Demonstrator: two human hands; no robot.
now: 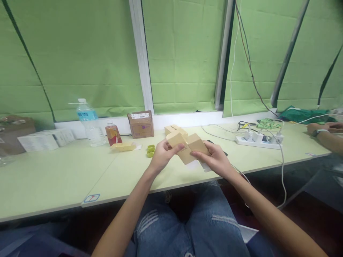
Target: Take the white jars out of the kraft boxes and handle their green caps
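Observation:
My left hand (pixel 161 156) pinches the left side of a tan cardboard box (pixel 184 154), thumb on its front panel. On the other side, my right hand (pixel 215 159) grips a folded panel of the box between thumb and fingers. The box is held above the table, its flaps open and pale inner sides showing at the bottom. Whether it is one piece or two overlapping ones, I cannot tell. Just behind it on the table lies another tan box (pixel 175 129). Small yellow-green pieces (pixel 150 151) sit left of my left hand. A dark flat object (pixel 224 152) is partly hidden behind my right hand.
Further left stand a brown carton (pixel 141 125), a reddish drink bottle (pixel 112 134), a yellow tray-like piece (pixel 124 146), a large water bottle (pixel 89 123) and white boxes (pixel 40 140). At right are a power strip (pixel 258 142) with cables and another person's hand (pixel 318 127).

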